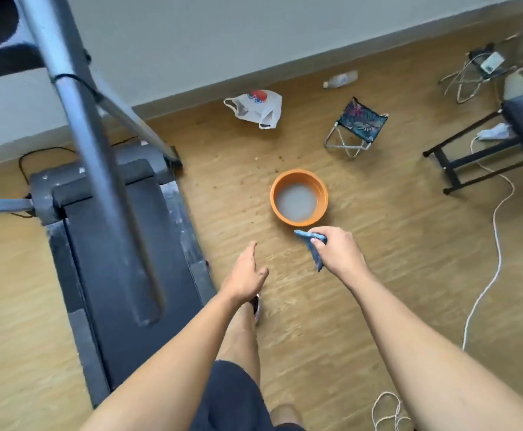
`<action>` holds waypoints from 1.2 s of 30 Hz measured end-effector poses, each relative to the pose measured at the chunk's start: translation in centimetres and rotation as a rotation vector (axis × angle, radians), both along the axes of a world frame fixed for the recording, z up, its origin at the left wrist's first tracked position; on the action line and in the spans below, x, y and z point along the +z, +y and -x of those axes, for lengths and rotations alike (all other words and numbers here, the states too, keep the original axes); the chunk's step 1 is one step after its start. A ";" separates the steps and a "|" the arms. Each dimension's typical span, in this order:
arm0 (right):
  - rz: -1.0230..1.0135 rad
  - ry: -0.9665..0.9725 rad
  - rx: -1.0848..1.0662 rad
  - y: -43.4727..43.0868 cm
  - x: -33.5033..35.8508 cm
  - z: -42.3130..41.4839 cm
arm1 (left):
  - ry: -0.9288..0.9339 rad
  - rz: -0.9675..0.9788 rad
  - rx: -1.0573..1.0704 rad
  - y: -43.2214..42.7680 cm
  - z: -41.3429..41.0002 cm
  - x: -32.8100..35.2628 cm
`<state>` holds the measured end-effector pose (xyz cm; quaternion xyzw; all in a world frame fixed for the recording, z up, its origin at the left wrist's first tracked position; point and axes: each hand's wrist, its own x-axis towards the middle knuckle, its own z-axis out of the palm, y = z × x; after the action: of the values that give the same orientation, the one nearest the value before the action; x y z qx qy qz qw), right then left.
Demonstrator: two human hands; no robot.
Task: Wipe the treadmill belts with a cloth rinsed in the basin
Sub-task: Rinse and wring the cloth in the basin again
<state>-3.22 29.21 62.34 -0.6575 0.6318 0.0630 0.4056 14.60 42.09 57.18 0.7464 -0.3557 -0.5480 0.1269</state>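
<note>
An orange basin [297,178] holding cloudy grey water stands on the wooden floor right of the treadmill. The treadmill's dark belt [98,259] runs along the left, partly hidden by its grey upright post [98,157]. My right hand [337,250] grips a blue cloth [313,244] just in front of the basin, with one end hanging down. My left hand [249,272] hovers empty, fingers relaxed, between the treadmill's edge and the basin.
A white plastic bag [257,108], a small folding stool [358,127] and a plastic bottle [341,79] lie beyond the basin. A black bench [496,144] stands at right, with a white cable [496,244] trailing across the floor. My leg and shoe [255,306] are below my left hand.
</note>
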 end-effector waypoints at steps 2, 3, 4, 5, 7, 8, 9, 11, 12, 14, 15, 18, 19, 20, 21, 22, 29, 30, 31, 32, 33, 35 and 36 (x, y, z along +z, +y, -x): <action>-0.013 -0.091 -0.043 -5.6 -2.7 0.0 | -0.028 -0.057 0.121 -5.1 0.4 -3.5; -0.018 -0.148 -0.088 -8.1 -4.1 0.1 | -0.026 -0.088 0.163 -7.5 0.9 -5.3; -0.030 -0.206 -0.143 -10.1 -5.0 0.0 | 0.001 -0.112 0.198 -9.6 1.5 -6.5; -0.047 -0.251 -0.194 -12.0 -6.4 0.0 | 0.056 -0.138 0.227 -11.8 2.4 -7.8; -0.100 -0.336 -0.295 -16.3 -10.7 0.1 | 0.296 -0.217 0.392 -16.7 4.7 -11.6; -0.136 -0.366 -0.323 -18.0 -13.4 0.1 | 0.414 -0.238 0.499 -18.9 5.6 -13.8; -0.185 -0.387 -0.363 -19.5 -16.3 0.2 | 0.509 -0.242 0.602 -20.9 6.5 -16.0; -0.327 -0.473 -0.535 -22.0 -22.5 0.5 | 0.614 -0.229 0.751 -24.8 7.5 -21.0; -0.408 -0.518 -0.638 -22.7 -25.3 0.8 | 0.623 -0.224 0.795 -26.3 7.7 -23.6; -0.549 -0.597 -0.787 -23.9 -31.1 1.0 | 0.587 -0.225 0.860 -29.3 7.7 -28.8; -0.629 -0.616 -0.843 -24.5 -34.3 1.1 | 0.566 -0.227 0.894 -30.3 7.7 -31.4; -0.794 -0.638 -0.959 -25.8 -41.8 1.4 | 0.404 -0.225 1.005 -31.2 8.5 -39.4; -0.819 -0.616 -0.923 -26.3 -44.2 1.4 | 0.330 -0.231 1.047 -31.4 8.8 -41.9; -0.836 -0.586 -0.874 -26.8 -46.1 1.3 | 0.289 -0.220 1.091 -31.5 9.1 -44.4; -0.832 -0.554 -0.846 -27.3 -48.4 1.4 | 0.269 -0.210 1.134 -31.5 9.4 -46.8; -0.794 -0.518 -0.808 -27.8 -50.6 1.6 | 0.247 -0.196 1.169 -31.4 9.8 -48.7; -0.184 -0.313 -0.145 -34.3 -61.8 2.7 | 0.050 -0.021 0.934 -35.0 9.9 -57.8; -0.119 -0.266 -0.037 -35.0 -62.9 2.8 | -0.003 -0.001 0.885 -35.5 9.7 -58.8; -0.054 -0.210 0.077 -35.7 -64.0 2.8 | -0.055 0.010 0.839 -36.0 9.6 -60.1; 0.004 -0.143 0.201 -36.0 -65.1 2.9 | -0.095 0.004 0.800 -36.2 9.4 -61.4; 0.039 -0.066 0.315 -36.1 -65.9 3.0 | -0.116 -0.016 0.778 -36.4 9.2 -62.1; 0.094 0.071 0.495 -35.6 -67.1 3.0 | -0.123 -0.050 0.782 -36.9 8.7 -63.2; 0.118 0.099 0.570 -35.2 -67.6 3.0 | -0.127 -0.051 0.797 -37.2 8.5 -63.7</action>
<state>-6.17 -6.04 -5.25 -0.8272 0.4432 0.1693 0.3012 6.15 4.86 -6.47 0.8610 -0.0320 -0.4174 0.2888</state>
